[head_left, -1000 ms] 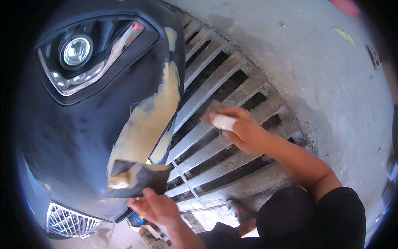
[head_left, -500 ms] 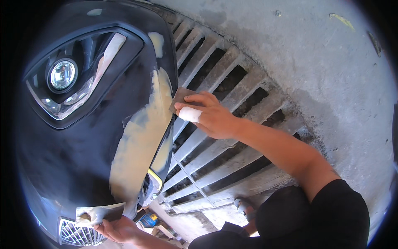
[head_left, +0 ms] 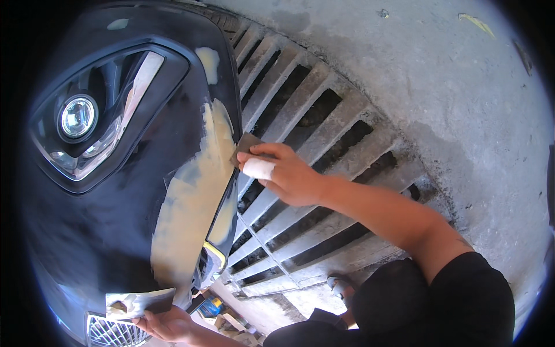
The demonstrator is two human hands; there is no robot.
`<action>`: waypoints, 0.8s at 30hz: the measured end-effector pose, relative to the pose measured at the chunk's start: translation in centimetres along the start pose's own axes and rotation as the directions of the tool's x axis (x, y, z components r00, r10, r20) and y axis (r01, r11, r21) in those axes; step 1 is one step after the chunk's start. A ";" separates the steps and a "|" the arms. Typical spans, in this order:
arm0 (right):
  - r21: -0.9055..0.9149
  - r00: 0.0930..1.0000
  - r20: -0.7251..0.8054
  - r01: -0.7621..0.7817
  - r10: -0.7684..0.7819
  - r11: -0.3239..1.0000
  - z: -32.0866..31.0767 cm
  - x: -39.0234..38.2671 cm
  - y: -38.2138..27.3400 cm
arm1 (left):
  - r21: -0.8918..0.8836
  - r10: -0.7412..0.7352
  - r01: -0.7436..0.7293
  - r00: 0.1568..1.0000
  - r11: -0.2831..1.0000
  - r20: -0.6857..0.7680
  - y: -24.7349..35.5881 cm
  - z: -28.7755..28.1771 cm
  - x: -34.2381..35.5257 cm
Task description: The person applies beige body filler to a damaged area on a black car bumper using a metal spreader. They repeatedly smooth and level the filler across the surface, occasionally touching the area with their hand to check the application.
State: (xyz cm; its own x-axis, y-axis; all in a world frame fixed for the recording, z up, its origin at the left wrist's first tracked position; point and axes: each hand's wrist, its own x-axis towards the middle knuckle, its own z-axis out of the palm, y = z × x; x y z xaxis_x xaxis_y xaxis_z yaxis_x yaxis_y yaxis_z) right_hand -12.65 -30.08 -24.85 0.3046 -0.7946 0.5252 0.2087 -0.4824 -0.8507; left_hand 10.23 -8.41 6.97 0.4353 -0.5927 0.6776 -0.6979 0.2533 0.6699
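My right hand (head_left: 286, 175), a white wrap (head_left: 258, 168) round one finger, pinches a thin grey-brown putty spreader (head_left: 247, 146). The spreader is at the right edge of a dark car bumper (head_left: 110, 231), beside a broad streak of beige body filler (head_left: 193, 199); whether its edge touches the filler is hard to tell. Low on the left, my left hand (head_left: 169, 324) holds up a flat metal plate (head_left: 153, 302), with a small lump of filler (head_left: 118, 307) near its left end.
A headlight (head_left: 78, 117) is set in the car above the filler. Smaller filler patches (head_left: 208, 65) lie near the bumper's edge. A slotted floor grate (head_left: 312, 127) runs alongside, with concrete floor (head_left: 416, 63) beyond. Below stand a blue container (head_left: 210, 307) and the car's grille (head_left: 115, 331).
My right hand and the spreader have moved slightly down and left along the bumper's edge. The car has shifted a little left and down in view. My left hand stays nearly in place.
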 end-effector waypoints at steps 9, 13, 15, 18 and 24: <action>0.080 0.999 -0.049 0.004 0.000 0.997 -1.1 -0.2 0.1 | 0.036 0.047 -0.050 0.997 0.998 0.066 0.3 0.7 -0.6; 0.146 0.995 0.056 -0.086 0.078 0.986 -0.6 -0.2 0.0 | 0.006 0.054 -0.055 0.996 0.998 0.067 0.0 0.1 -0.3; 0.128 0.982 0.141 -0.148 0.130 0.981 -0.7 -0.5 0.2 | -0.031 0.090 -0.087 0.984 0.996 0.156 -0.1 -0.1 -0.2; 0.296 0.994 -0.101 -0.019 0.051 0.955 -0.8 -0.7 0.7 | -0.002 0.000 0.000 0.999 1.000 -0.035 -0.2 -0.2 0.0; 0.265 0.992 0.040 -0.124 0.118 0.956 -0.8 -0.6 0.1 | -0.032 0.021 -0.021 1.000 0.999 -0.004 -0.6 -1.1 0.4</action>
State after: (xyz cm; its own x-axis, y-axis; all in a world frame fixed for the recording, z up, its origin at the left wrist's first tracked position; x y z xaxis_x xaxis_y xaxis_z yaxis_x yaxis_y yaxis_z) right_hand -13.55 -29.93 -25.22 0.3637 -0.8307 0.4215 0.4081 -0.2647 -0.8737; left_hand 11.46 -7.95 7.11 0.4224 -0.5844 0.6928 -0.6886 0.2901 0.6646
